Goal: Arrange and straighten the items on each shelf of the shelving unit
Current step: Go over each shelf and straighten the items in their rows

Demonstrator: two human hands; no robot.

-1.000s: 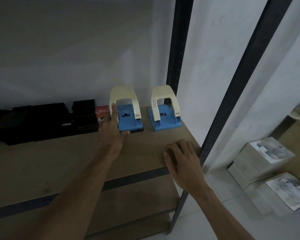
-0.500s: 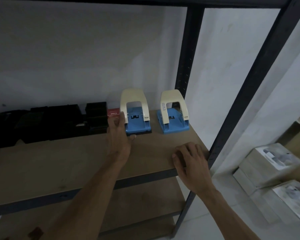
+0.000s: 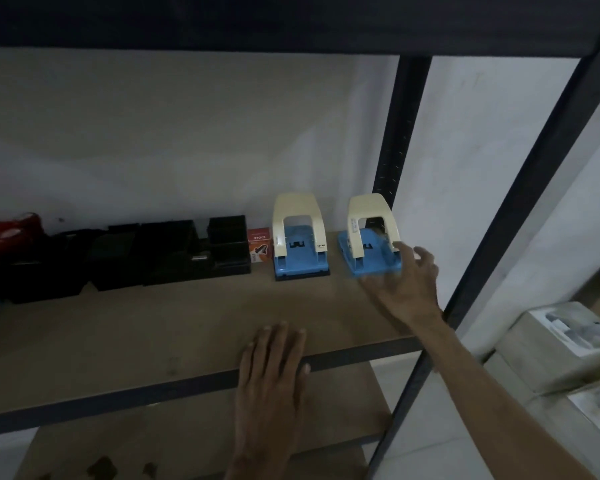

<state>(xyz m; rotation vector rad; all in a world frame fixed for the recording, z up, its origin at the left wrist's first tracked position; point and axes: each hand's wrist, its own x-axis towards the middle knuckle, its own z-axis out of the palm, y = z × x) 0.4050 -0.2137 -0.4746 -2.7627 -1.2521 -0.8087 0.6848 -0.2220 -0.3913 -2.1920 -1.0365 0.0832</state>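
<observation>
So the shelf (image 3: 136, 334) has loads of bare board up front, with everything lined along the back wall: black trays (image 3: 174, 249), a red box (image 3: 258, 244), the left punch (image 3: 298, 237), then a gap and the right punch (image 3: 366, 237) just beside the rear post (image 3: 397, 150). The right hand (image 3: 407, 284) is at that punch's front right corner, fingers spread and gripping nothing, too blurry to say if they touch. The left hand (image 3: 274, 370) lies flat over the shelf's front edge, holding nothing.

At four o'clock we see a pale box (image 3: 561, 337) and a second box (image 3: 593, 407) just beside it, both on the tiled floor (image 3: 440, 431). We face a plain white wall (image 3: 187, 133) from nine to two o'clock.
</observation>
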